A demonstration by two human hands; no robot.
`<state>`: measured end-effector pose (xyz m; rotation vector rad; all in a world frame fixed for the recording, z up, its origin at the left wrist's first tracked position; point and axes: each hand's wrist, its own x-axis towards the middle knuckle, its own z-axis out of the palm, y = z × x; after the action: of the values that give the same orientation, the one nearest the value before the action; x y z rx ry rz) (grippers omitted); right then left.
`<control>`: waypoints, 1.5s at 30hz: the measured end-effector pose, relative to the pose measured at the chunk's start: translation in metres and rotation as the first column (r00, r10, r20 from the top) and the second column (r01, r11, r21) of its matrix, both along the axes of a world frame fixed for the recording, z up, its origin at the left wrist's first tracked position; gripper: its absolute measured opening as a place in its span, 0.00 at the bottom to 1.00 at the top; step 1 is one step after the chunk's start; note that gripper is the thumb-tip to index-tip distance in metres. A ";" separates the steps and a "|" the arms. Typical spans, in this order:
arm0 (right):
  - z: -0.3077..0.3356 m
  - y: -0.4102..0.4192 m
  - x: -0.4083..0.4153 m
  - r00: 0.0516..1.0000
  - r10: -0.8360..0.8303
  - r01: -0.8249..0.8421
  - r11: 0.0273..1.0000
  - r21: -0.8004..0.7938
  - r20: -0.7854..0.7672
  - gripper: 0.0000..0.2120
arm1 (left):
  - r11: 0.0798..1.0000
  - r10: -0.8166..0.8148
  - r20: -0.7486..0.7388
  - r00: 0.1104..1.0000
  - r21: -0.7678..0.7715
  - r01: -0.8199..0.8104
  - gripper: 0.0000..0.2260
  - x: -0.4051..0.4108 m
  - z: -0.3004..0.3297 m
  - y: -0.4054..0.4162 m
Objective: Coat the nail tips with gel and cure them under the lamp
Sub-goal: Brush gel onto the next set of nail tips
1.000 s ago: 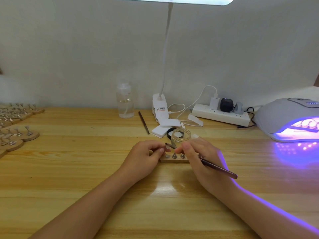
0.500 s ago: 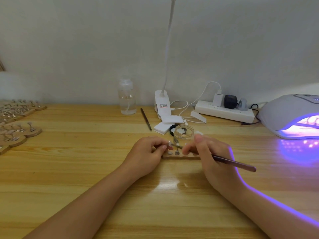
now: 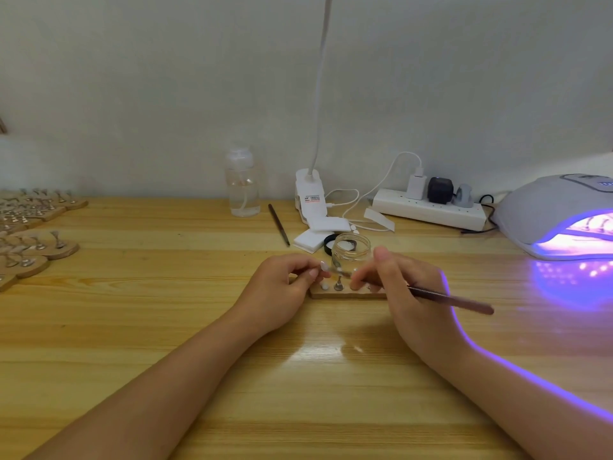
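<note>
A small wooden holder (image 3: 345,294) with metal nail stands lies at the table's middle. My left hand (image 3: 282,287) pinches one stand carrying a white nail tip (image 3: 324,266) just above the holder's left end. My right hand (image 3: 401,287) grips a brown gel brush (image 3: 454,300), whose tip reaches toward that nail tip. A clear glass gel jar (image 3: 351,250) stands right behind the holder. The grey curing lamp (image 3: 547,207) glows violet at the far right, with a holder inside it.
Several wooden holders with stands (image 3: 36,244) fill the left edge. A clear pump bottle (image 3: 242,187), a spare brush (image 3: 279,224), white pads (image 3: 318,234), a desk lamp clamp (image 3: 310,197) and a power strip (image 3: 428,210) line the back.
The view has tilted down slightly. My left hand has lifted the nail tip a little, and the brush handle has swung lower and further right.
</note>
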<state>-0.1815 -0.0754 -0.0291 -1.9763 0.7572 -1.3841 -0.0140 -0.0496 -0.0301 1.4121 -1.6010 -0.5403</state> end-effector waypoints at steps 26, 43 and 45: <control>0.000 -0.001 0.002 1.000 0.002 -0.003 1.000 -0.014 -0.024 0.18 | 0.995 0.013 -0.198 0.980 -0.091 -0.032 0.14 0.000 0.000 0.001; 0.000 0.000 0.002 1.000 0.003 -0.003 1.000 0.015 -0.008 0.22 | 0.997 0.056 -0.193 0.980 -0.048 -0.066 0.12 -0.002 0.003 0.003; 0.000 0.000 0.001 1.000 -0.012 0.012 0.999 -0.035 -0.016 0.20 | 0.996 0.060 -0.190 0.980 -0.047 -0.070 0.11 -0.002 0.003 0.003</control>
<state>-0.1802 -0.0754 -0.0290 -2.0148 0.7585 -1.3988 -0.0158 -0.0463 -0.0269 1.3279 -1.4038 -0.5707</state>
